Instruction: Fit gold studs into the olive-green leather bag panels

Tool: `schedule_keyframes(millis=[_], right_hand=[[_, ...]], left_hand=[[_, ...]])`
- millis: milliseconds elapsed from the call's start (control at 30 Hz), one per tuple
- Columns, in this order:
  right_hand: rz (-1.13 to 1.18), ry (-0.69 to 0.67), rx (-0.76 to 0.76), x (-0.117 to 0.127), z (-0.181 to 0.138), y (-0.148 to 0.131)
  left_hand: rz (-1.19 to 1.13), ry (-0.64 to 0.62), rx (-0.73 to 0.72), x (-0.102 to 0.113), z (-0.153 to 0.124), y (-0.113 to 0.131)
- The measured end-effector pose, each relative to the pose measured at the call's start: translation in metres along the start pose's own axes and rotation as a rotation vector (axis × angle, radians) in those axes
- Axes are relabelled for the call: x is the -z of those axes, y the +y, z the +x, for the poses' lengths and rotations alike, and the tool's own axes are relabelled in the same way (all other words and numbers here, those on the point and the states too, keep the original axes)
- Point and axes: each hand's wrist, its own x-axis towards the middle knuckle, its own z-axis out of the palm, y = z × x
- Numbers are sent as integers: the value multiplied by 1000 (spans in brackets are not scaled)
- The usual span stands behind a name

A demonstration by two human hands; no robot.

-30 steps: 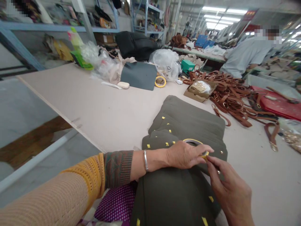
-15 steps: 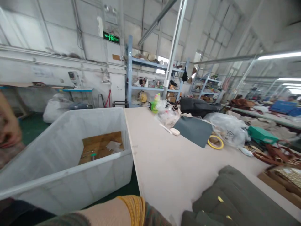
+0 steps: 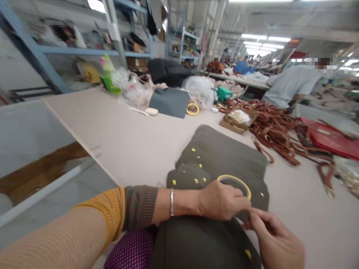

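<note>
Closed around the near side of a roll of yellow tape, the left hand has its knuckles toward my head camera. I see the right hand meeting it at the fingertips, thumb and fingers drawn together; blur covers that spot on my feed, so I cannot tell whether they pinch a strip. That roll tilts above the olive panels, which overlap on the pale table. Small yellow tabs dot them, and another olive piece lies nearest me, beneath the left forearm's wrist end. Farther out I have a second tape roll flat beside a dark grey sheet. To its right come a cardboard box and a heap of brown straps. Beyond the straps, a person in a light shirt leans over.
</note>
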Motion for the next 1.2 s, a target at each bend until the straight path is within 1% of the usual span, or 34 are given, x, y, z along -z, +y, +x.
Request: schedule_keyframes(millis=[67,167,267,333,367,433,500,600,733,867,967,1067,1133,1200], right_hand=[[183,30,-143,0,-2,-7],[396,67,-262,-6,5,-8],[627,130,-399,-3,11,9],[710,112,-468,6,14,27],[699,87,-493,12,14,36],[603,31,-528,22,15,50],[487,-24,-538,27,14,58],[379,-115,-478,27,15,58],[233,-174,-363,24,17,49],[10,-177,-298,21,21,43],[-87,-182,-288,18,25,45],[-72,-178,-327,16,27,48],[-27,-152,-337,18,25,49],[3,-112,-270,23,19,50]], left_hand=[[-21,24,-13,-3,1,-1],[-70,66,-48,-5,1,-1],[-100,113,-19,-6,0,1],[-60,92,6,-9,0,-1],[-21,65,8,-11,0,-2],[61,-13,0,-15,-1,-5],[113,-89,-2,-19,-1,-6],[131,-150,7,-22,-1,-6],[127,-154,23,-22,-2,-6],[117,-159,25,-22,-2,-6],[111,-174,27,-22,-2,-6],[110,-183,33,-22,-2,-6],[110,-182,35,-21,-2,-6],[111,-180,35,-21,-1,-6]])
